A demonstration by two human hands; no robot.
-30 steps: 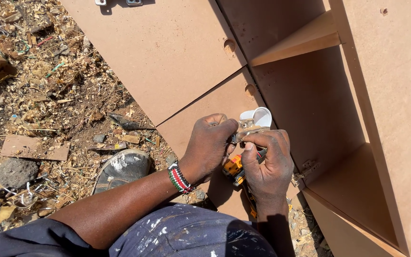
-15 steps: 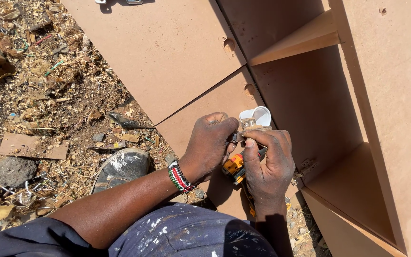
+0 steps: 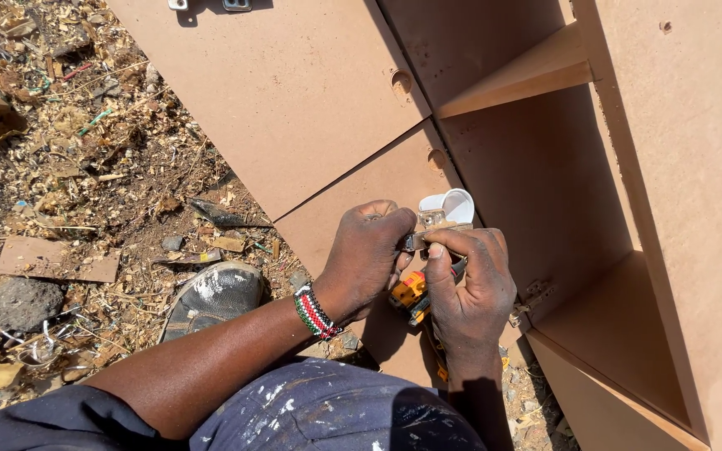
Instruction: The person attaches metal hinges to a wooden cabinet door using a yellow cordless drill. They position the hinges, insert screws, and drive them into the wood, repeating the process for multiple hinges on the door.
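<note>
Since a moment ago almost nothing has shifted: my hands have stayed together at the edge of the lower cabinet door, and only the view has drifted slightly. My left hand [image 3: 371,255] is curled into a near fist, fingers closed on the left end of a small metal hinge piece [image 3: 429,238], knuckles up, wrist with the beaded bracelet [image 3: 317,311] bent toward the board. My right hand [image 3: 471,288] comes up from below, thumb and forefinger pinching the same piece from the right. The piece lies roughly level, its long axis running left to right between my fingertips, just below the small white cup [image 3: 449,206] resting on the cabinet door [image 3: 378,179]. Most of the metal is covered by my fingers, so I cannot make out its full shape. Under my palms a yellow and black tool [image 3: 409,295] shows only partly; its far end is hidden behind my right hand. My shoe [image 3: 215,296] rests on the wood shavings to the left.
</note>
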